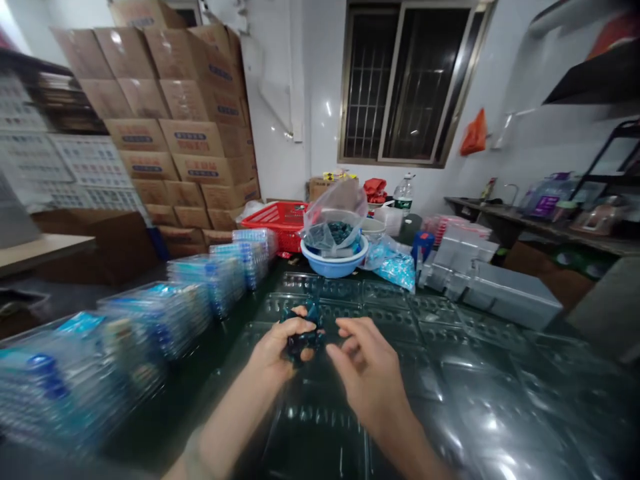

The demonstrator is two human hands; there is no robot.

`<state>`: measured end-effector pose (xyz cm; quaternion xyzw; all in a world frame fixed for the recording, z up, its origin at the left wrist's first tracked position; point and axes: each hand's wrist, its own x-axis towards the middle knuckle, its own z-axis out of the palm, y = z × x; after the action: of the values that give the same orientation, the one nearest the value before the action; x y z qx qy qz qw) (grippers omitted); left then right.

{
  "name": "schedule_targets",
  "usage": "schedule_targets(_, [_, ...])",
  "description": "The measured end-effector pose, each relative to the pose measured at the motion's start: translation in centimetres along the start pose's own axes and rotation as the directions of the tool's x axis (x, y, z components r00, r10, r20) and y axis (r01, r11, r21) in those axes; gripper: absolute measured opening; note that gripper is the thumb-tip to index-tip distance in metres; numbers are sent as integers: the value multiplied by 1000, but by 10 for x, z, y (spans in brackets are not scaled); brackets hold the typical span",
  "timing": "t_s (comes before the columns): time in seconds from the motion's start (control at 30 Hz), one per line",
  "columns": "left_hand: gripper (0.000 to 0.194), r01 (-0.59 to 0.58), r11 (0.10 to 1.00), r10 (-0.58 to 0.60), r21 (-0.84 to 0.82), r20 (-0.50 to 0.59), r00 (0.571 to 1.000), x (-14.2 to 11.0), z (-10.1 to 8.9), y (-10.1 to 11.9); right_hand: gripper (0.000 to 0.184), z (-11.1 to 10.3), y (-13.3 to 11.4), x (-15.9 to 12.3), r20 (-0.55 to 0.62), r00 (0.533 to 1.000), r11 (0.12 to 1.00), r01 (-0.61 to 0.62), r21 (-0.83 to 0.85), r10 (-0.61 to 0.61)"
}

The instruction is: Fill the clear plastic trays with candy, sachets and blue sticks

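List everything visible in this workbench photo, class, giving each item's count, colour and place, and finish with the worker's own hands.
cardboard cartons: many, brown, stacked in the far left corner
plastic crate: one, red, behind the basin
basin: one, light blue, at the table's far end
clear bag: one, holding dark pieces, in the basin
bag of pieces: one, light blue, right of the basin
packaged stacks: several, clear and blue, in a row along the table's left
blister trays: many, clear, spread over the table
dark pieces in hand: count unclear, dark blue, in the left hand
left hand: one, gripping those pieces
right hand: one, open, empty, beside the left
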<state>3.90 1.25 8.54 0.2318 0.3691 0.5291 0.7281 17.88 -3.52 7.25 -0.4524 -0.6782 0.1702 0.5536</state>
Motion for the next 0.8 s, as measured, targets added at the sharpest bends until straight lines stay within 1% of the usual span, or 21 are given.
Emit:
schedule_targets(0.1, [27,-15,1000,14,-11,-40,999,-8,-21,-8,19,20,4,-6,147,989,999,-21,-24,24])
schedule_targets(0.2, [26,-9,999,6,-42,-81,997,-8,-33,-10,17,33,8,-11,221,975,999,6,-38,3])
schedule_targets(0.3, [28,24,996,-32,-89,-98,995,-5,-41,-9,12,44,11,-12,221,975,997,17,-77,1])
schedule_targets(0.4, [30,43,989,-59,-141,-115,992,-4,-48,-8,7,56,12,-11,204,978,996,-17,-92,35])
schedule_targets(0.47, [29,33,986,-57,-166,-144,988,-3,-55,-8,6,64,12,-11,178,982,997,-55,-50,63])
schedule_targets(0.57, [28,7,984,-42,-181,-190,981,-3,-65,-7,9,76,9,-10,165,977,985,-153,80,138])
schedule_targets(0.63, [25,-16,983,-20,-182,-194,981,-4,-72,-5,8,84,6,-8,223,949,945,-265,191,221])
schedule_targets(0.73, [22,-46,981,11,-188,-182,983,-6,-78,-1,6,91,2,-5,363,871,832,-451,322,331])
schedule_targets(0.8, [22,-65,980,28,-188,-190,981,-7,-80,1,6,94,1,-2,434,827,759,-528,382,358])
